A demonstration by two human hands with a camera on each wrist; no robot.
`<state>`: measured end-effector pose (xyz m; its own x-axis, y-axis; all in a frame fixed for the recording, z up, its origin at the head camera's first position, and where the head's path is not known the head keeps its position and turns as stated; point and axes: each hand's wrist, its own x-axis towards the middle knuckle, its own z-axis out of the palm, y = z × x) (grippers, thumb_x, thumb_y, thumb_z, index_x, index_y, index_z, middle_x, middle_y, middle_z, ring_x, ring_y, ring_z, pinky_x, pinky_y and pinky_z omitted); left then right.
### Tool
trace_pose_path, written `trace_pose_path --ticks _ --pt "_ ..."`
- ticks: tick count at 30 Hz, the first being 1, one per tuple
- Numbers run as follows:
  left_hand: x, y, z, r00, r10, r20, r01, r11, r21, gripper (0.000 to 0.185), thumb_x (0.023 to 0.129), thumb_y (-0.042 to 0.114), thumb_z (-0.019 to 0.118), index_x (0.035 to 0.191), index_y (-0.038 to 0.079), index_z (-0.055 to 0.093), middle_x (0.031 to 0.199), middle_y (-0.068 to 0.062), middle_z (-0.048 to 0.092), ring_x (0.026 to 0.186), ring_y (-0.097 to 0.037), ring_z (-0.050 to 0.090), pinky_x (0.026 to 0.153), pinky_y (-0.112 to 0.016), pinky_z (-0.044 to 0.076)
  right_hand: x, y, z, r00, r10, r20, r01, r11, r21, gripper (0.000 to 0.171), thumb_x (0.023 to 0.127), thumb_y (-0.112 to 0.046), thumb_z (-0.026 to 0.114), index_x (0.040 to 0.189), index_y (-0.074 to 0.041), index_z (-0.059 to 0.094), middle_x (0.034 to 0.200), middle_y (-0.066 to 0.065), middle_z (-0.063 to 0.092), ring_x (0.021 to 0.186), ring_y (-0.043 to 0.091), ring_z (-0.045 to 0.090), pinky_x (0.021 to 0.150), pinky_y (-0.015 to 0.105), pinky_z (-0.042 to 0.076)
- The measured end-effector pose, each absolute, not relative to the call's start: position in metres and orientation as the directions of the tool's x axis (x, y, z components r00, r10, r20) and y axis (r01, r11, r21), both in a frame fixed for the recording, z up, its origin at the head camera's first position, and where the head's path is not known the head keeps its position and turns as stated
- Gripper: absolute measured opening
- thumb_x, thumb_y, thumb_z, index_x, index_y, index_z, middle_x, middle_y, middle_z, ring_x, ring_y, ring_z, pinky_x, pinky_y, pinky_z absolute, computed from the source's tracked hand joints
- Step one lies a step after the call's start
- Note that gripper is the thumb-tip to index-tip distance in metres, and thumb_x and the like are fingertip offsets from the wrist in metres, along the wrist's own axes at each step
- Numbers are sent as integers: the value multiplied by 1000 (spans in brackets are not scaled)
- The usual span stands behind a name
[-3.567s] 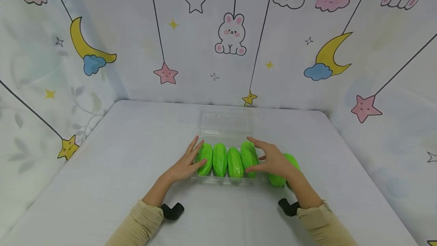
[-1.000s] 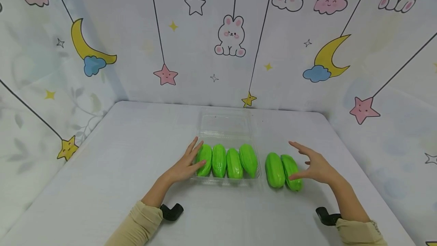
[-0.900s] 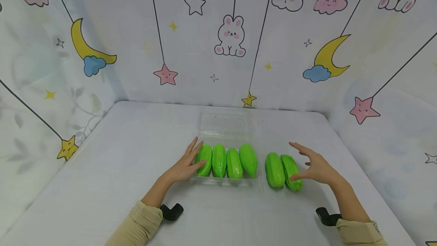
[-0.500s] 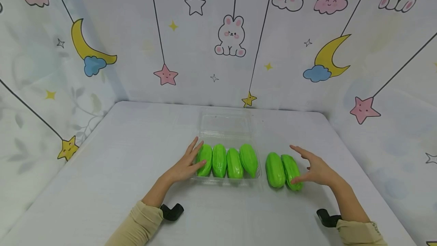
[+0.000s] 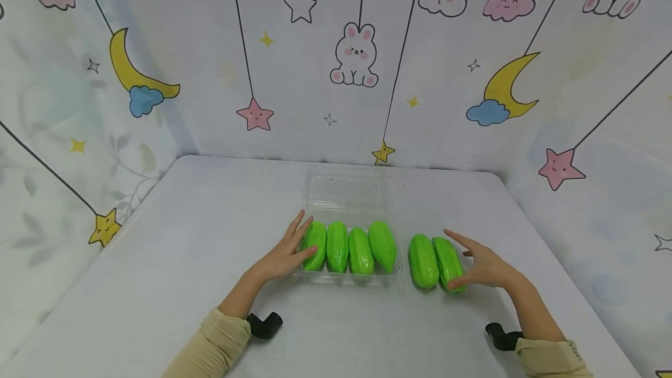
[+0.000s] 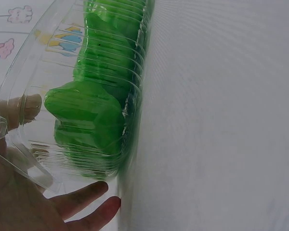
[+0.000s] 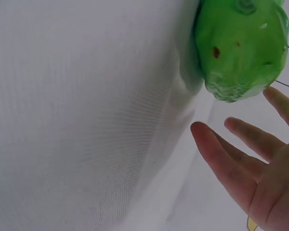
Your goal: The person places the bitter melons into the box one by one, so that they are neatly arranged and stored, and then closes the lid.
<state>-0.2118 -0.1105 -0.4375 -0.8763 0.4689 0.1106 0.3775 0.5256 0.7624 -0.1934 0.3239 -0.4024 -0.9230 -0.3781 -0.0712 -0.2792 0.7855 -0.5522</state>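
Note:
Several bright green, glossy oblong fruits, like gourds, lie side by side in a clear plastic clamshell box. My left hand is at the box's left end, fingers spread and fairly straight, thumb reaching over the leftmost gourd. The left wrist view shows fingers just beyond the ribbed end wall. Right of the box, two more gourds lie together on the table, a fatter one and a slimmer one. My right hand spreads around the slimmer gourd's outer side, thumb overlapping its near end.
The box's clear lid lies folded back toward the rear of the white-covered table. Printed cloth walls rise behind and at both sides. A black wrist-camera mount sits at each wrist.
My right hand has let go of the rightmost gourd in the box and moved right, then lowered slightly toward the slimmer loose gourd. My left hand has stayed at the box.

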Motion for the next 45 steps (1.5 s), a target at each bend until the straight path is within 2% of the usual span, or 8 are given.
trace_pose_path --ticks 6,14,22,29,39,45 --pt "-212 -110 -438 -875 470 113 377 517 768 68 95 29 49 147 5 11 152 -10 -10 137 -36 3 101 -59 21 -194 324 -405 -914 -389 -113 -268 790 -551 111 56 -34 87 144 -5 24 139 30 30 98 42 55 75 54 45" --pt "-211 -110 -439 -877 466 117 374 511 774 69 95 31 49 147 8 11 152 -13 -8 137 -36 6 99 -58 27 -193 324 -405 -901 -416 -123 -273 764 -584 111 56 -32 87 143 -3 25 137 30 32 93 33 57 72 45 47" --pt "-211 -110 -439 -879 462 117 373 514 772 68 95 29 49 147 6 11 152 -13 -8 136 -38 6 98 -60 26 -195 324 -405 -895 -416 -160 -235 747 -622 110 56 -28 87 142 0 26 136 33 31 84 23 58 65 33 47" --pt "-211 -110 -439 -877 466 119 378 513 771 69 95 30 49 147 6 11 152 -14 -8 136 -37 5 100 -59 24 -195 324 -405 -899 -407 -161 -225 746 -626 108 56 -27 88 142 -1 27 132 32 35 82 22 58 64 34 47" --pt "-210 -110 -438 -879 460 122 377 516 770 68 95 30 49 147 5 12 152 -13 -8 137 -37 4 101 -60 21 -194 327 -398 -916 -390 -94 -263 762 -592 107 54 -30 88 140 -2 31 129 26 41 83 21 57 62 33 45" --pt "-211 -110 -437 -877 463 125 380 512 770 68 95 28 50 147 5 11 152 -15 -7 137 -37 4 100 -60 22 -193 328 -394 -924 -378 -62 -266 751 -604 106 55 -28 88 140 -4 31 131 23 40 84 24 56 61 33 45"
